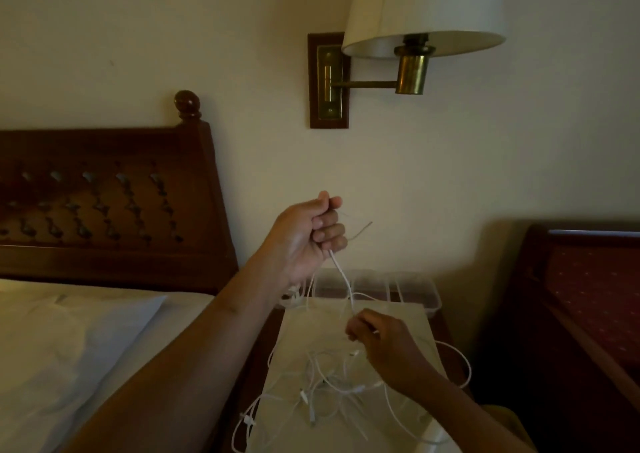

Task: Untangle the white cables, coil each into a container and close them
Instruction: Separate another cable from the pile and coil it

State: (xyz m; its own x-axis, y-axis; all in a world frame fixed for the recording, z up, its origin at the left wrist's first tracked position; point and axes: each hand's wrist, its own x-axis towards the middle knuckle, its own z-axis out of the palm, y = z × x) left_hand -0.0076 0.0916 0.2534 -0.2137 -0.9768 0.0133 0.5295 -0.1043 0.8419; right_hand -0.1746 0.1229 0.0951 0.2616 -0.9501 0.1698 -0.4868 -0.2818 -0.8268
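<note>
White cables [325, 393] lie in a loose tangle nearest you, spread over a pale cream sheet [301, 328] on the dark wood nightstand [446, 328]. A few loops spill off the sheet's front and right edges, and small connectors show in the pile. Your right hand [384, 342] hovers low just above the tangle, back of the hand toward the camera. Its fingers are curled in and pinching a cable strand [341, 274] at its lower end; the exact pinch point is blurred. That strand runs up and left, fairly taut, to your left hand [304, 234], raised well above the nightstand with the arm reaching in from the lower left. The left hand is closed in a fist round the strand's upper part, with the thumb on top. Thin cable ends stick out to its right and more white lengths hang below it toward the sheet. So both hands are clamped on the same strand, well apart, left high and right low. Behind the sheet, clear plastic containers [415, 293] sit at the nightstand's back edge against the wall; lid state is not readable. A white pillow [69, 348] lies on the bed at left, with a carved wooden headboard [104, 210] behind it. A brass wall lamp [412, 68] with a cream shade is mounted above.
</note>
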